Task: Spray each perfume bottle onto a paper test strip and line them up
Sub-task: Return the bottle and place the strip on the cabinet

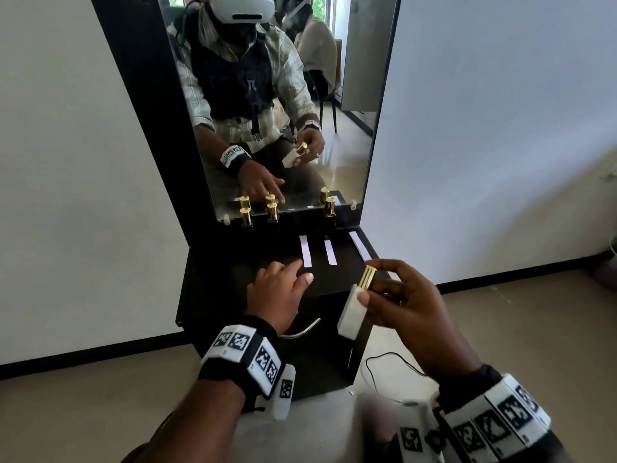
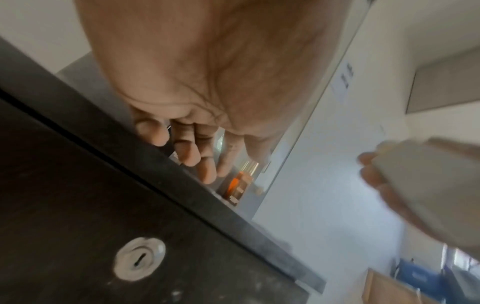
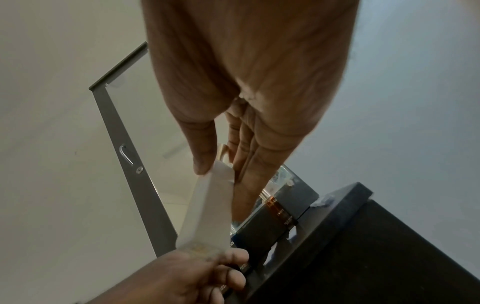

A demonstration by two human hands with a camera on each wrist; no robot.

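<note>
My right hand (image 1: 405,305) pinches a white bottle (image 1: 352,310) by its shoulders, gold cap (image 1: 367,277) on, tilted over the cabinet's (image 1: 213,295) front right corner. My left hand (image 1: 278,285) lies flat and relaxed on the top, fingers just beside the nearest of three strips (image 1: 305,250). The risk I see: the cap is on, so nothing sprays until it comes off, and a one-handed tug could drop the bottle over the edge. Mist could also drift onto neighbouring strips. Three dark bottles (image 1: 272,212) stand by the mirror (image 1: 283,95), well clear of me.
</note>
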